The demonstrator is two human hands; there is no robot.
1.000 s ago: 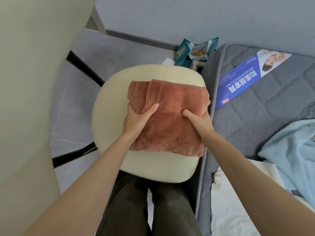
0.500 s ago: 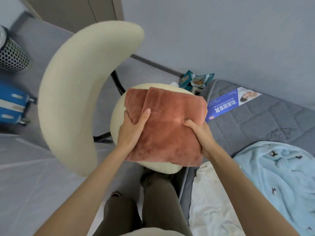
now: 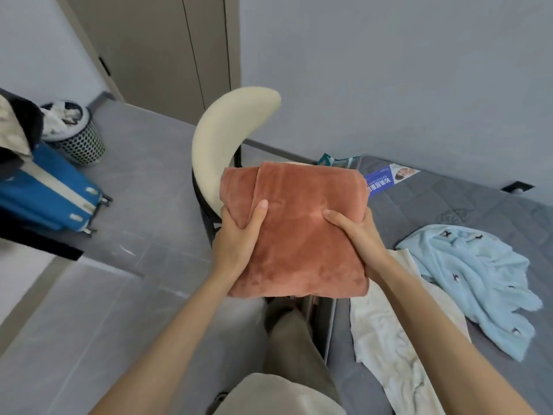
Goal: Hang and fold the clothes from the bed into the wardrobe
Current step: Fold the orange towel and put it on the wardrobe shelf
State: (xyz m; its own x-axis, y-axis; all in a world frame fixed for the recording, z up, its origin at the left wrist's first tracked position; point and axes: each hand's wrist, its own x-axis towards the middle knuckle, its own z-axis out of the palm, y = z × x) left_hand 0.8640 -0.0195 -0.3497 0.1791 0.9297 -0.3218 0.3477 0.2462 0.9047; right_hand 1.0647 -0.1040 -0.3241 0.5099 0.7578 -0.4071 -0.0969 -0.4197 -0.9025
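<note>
A folded rust-red fleece garment (image 3: pixel 302 235) is held aloft by a cream chair (image 3: pixel 227 136) beside the bed (image 3: pixel 449 208), its side edges pinched in the grip of the left hand (image 3: pixel 236 238) and right hand (image 3: pixel 359 238).

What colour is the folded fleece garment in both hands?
Plain rust-red folded fleece garment, clearest in head view.

A single head-worn view looks forward and down, close over the hands (image 3: pixel 299 241), toward floor (image 3: pixel 134 265) and bed (image 3: pixel 478 205).

cream chair (image 3: pixel 227 136) | blue suitcase (image 3: pixel 54 199) | mesh basket (image 3: pixel 80 146) on floor, left
</note>
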